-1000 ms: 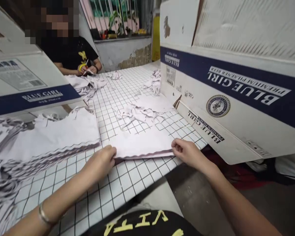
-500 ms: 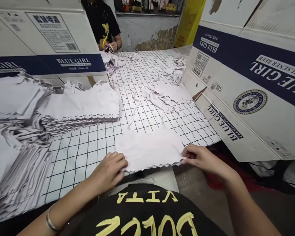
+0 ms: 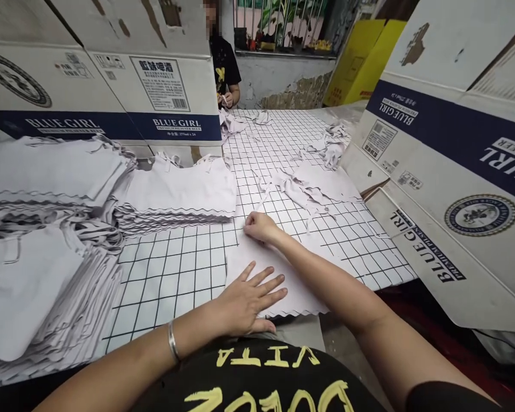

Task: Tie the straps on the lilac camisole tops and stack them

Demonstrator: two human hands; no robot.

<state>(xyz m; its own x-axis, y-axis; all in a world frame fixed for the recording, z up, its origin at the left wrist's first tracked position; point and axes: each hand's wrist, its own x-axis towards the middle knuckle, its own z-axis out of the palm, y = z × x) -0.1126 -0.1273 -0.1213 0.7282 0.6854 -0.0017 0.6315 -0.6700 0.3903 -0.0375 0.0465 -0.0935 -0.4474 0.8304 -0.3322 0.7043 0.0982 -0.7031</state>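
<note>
A pale camisole (image 3: pixel 302 280) with thin straps and a wavy hem lies on the table right in front of me. My left hand (image 3: pixel 257 297) rests flat on it with the fingers spread, near the hem. My right hand (image 3: pixel 261 227) reaches across to its upper left corner. There the fingers are closed in a pinch at the base of a strap (image 3: pixel 264 200), and they cover the exact spot they grip. Just beyond lies another pale garment (image 3: pixel 330 177) with a crumpled piece (image 3: pixel 298 189) beside it.
Tall stacks of similar garments (image 3: pixel 180 186) stand on the left of the gridded tablecloth (image 3: pixel 167 274). Large cardboard boxes rise at the left (image 3: pixel 175 126) and right (image 3: pixel 412 143). Crumpled pieces (image 3: pixel 332 146) lie farther back. A co-worker (image 3: pixel 227 68) sits at the far end.
My right hand has left the camisole's lower right corner for the strap at its upper left. My left hand has opened and moved right onto the fabric. The view has turned left.
</note>
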